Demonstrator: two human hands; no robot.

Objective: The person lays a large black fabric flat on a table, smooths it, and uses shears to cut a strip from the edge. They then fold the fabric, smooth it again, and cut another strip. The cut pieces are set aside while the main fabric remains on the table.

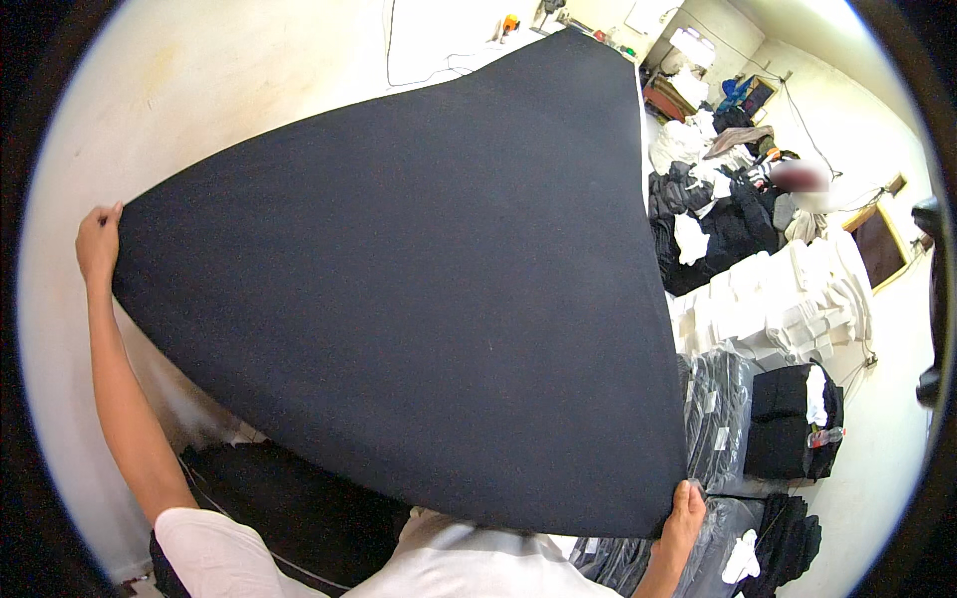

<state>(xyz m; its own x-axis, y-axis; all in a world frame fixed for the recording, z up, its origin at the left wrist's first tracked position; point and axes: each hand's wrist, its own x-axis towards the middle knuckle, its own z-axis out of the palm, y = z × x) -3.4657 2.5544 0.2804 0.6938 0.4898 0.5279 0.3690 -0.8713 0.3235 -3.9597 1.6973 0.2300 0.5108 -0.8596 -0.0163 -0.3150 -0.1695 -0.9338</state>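
A wide sheet of black fabric point(419, 269) stretches across most of the view, its far end reaching a narrow edge at the top. My left hand point(99, 242) is closed on its left corner, with the arm held far out to the side. At the near right corner, my right hand point(681, 520) pinches the cloth between thumb and fingers. The near edge hangs in front of my white shirt, and the cloth looks fairly smooth. Whatever surface lies under it is hidden.
Plastic-wrapped dark bundles point(716, 419) lie to the right, beside a black folded stack point(795, 424). Beyond are white folded stacks point(773, 299) and a heap of dark clothes point(713, 229), near another person. Dark cloth point(299, 508) lies below on the left. A wall point(229, 90) borders the left.
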